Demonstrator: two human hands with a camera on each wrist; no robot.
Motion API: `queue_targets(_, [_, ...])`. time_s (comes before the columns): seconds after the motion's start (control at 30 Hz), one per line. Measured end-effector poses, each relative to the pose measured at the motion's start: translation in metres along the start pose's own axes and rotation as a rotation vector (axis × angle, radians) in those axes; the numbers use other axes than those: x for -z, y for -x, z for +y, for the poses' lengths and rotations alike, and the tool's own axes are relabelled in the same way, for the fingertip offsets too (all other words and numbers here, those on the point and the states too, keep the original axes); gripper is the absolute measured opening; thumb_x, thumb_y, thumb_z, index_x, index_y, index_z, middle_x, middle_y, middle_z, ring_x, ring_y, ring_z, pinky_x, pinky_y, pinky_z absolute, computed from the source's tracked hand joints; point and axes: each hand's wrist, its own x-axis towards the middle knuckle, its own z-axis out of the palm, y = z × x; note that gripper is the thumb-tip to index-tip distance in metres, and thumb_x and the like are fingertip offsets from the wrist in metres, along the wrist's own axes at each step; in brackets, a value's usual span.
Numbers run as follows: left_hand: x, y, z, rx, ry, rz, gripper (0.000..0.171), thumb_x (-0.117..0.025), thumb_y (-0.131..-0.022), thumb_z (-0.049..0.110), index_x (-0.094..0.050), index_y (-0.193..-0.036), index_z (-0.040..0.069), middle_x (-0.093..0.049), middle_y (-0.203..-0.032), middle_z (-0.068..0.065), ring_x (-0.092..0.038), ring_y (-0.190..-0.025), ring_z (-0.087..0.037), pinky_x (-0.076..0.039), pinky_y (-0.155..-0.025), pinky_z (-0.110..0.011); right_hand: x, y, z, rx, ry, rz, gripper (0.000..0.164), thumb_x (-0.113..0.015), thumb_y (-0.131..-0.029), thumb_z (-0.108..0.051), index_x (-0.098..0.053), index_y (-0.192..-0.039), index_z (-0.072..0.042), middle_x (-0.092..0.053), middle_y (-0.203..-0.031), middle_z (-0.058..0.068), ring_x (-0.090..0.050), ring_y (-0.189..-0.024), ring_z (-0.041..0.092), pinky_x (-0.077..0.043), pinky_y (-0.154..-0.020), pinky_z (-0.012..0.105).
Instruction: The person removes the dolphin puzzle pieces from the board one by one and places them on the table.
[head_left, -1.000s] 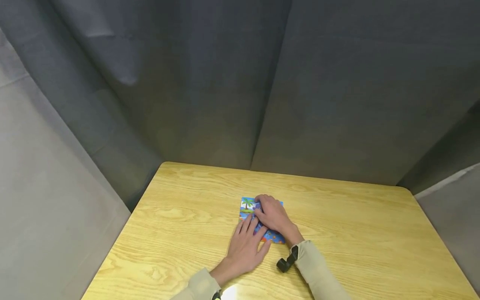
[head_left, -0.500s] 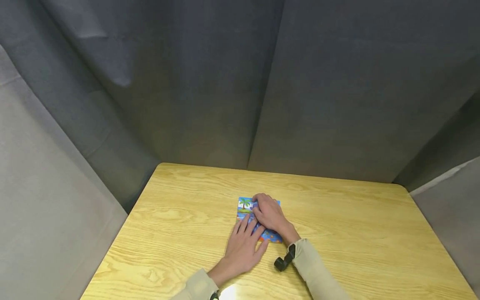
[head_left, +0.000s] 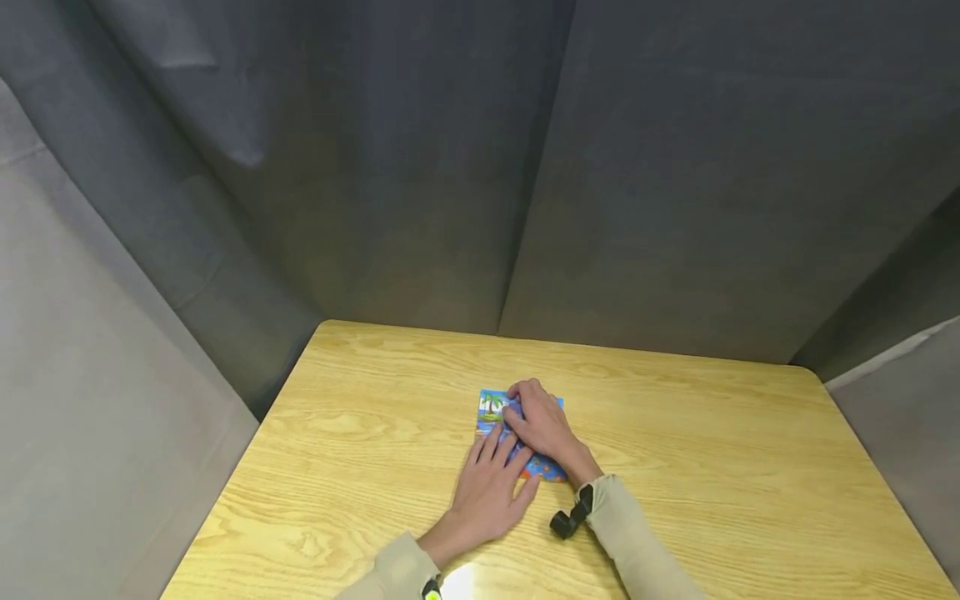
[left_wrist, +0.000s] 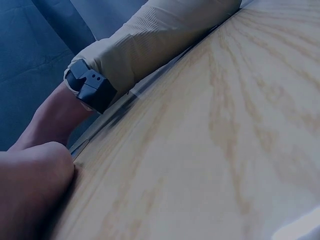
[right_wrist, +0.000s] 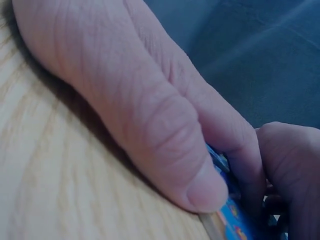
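Observation:
A small blue picture board (head_left: 491, 406) with a palm-tree island and orange spots lies on the wooden table. My left hand (head_left: 487, 496) rests on its lower left part, fingers spread and nearly straight. In the right wrist view the left thumb (right_wrist: 165, 135) meets the board's near edge, and the left index finger bends down onto the picture (right_wrist: 232, 217). My right hand (head_left: 545, 427) covers the upper right part with bent fingers, thumb pointing left. Its fingertips and palm are hidden, so I cannot tell whether it pinches anything. The left wrist view shows the left thumb's base (left_wrist: 32, 185).
The yellow wood-grain table (head_left: 720, 467) has rounded far corners. Dark grey curtains (head_left: 420, 167) hang behind it, with a lighter grey cloth (head_left: 97, 400) at the left. A black wrist camera (head_left: 572, 515) sticks out beside the right sleeve, close over the table.
The head view shifts slightly. My right fingers have moved a little up and right over the board, and the right thumb stands out more to the left. My left hand keeps its place.

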Motion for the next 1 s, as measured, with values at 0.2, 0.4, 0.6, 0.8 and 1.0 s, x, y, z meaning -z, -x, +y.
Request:
queue_targets(0.2, [0.003,-0.001,0.000,0.009,-0.008,-0.012,0.057,-0.030,-0.111,0.053,-0.050,-0.155,0.025,-0.033,-0.169,-0.005,-0.020,-0.159,-0.036,-0.023,-0.125,-0.055,0.003,-0.002,-0.001,-0.025,-0.078,0.015,0.025,-0.064,-0.099,-0.023,-0.065,-0.120,-0.009,-0.062,-0.109,0.005,-0.058,-0.091,0.019,-0.047,-0.085,0.042])
queue_targets(0.4, [0.002,0.002,0.001,0.035,0.005,-0.027,0.057,-0.030,-0.110,0.054,-0.049,-0.156,0.026,-0.031,-0.170,-0.006,-0.019,-0.159,-0.035,-0.023,-0.125,-0.055,-0.001,-0.001,0.001,-0.014,-0.247,0.021,0.016,-0.061,-0.101,-0.009,-0.069,-0.113,-0.005,-0.064,-0.084,0.003,-0.053,-0.062,0.015,-0.047,-0.060,0.031])
queue_targets(0.6, [-0.001,0.005,0.000,0.052,0.024,-0.037,0.058,-0.029,-0.111,0.054,-0.050,-0.155,0.025,-0.034,-0.169,-0.006,-0.018,-0.159,-0.035,-0.021,-0.125,-0.056,-0.002,-0.001,0.000,0.008,-0.246,-0.012,0.025,-0.063,-0.100,-0.009,-0.067,-0.123,-0.002,-0.064,-0.086,0.001,-0.051,-0.061,0.012,-0.045,-0.058,0.027])
queue_targets(0.8, [0.001,0.002,0.000,0.043,0.001,-0.047,0.058,-0.028,-0.110,0.055,-0.048,-0.157,0.026,-0.030,-0.170,-0.004,-0.016,-0.160,-0.034,-0.021,-0.125,-0.055,0.001,-0.003,0.005,0.034,-0.152,-0.082,0.050,-0.067,-0.100,-0.015,-0.055,-0.146,0.002,-0.060,-0.102,0.002,-0.052,-0.078,0.014,-0.047,-0.074,0.032])
queue_targets(1.0, [0.002,0.001,0.002,0.028,-0.010,-0.036,0.058,-0.029,-0.110,0.055,-0.048,-0.157,0.026,-0.032,-0.169,-0.005,-0.018,-0.159,-0.035,-0.023,-0.124,-0.055,0.007,-0.002,0.005,0.069,-0.129,-0.131,0.041,-0.069,-0.101,-0.018,-0.064,-0.137,0.000,-0.055,-0.101,0.004,-0.048,-0.082,0.014,-0.045,-0.076,0.032])
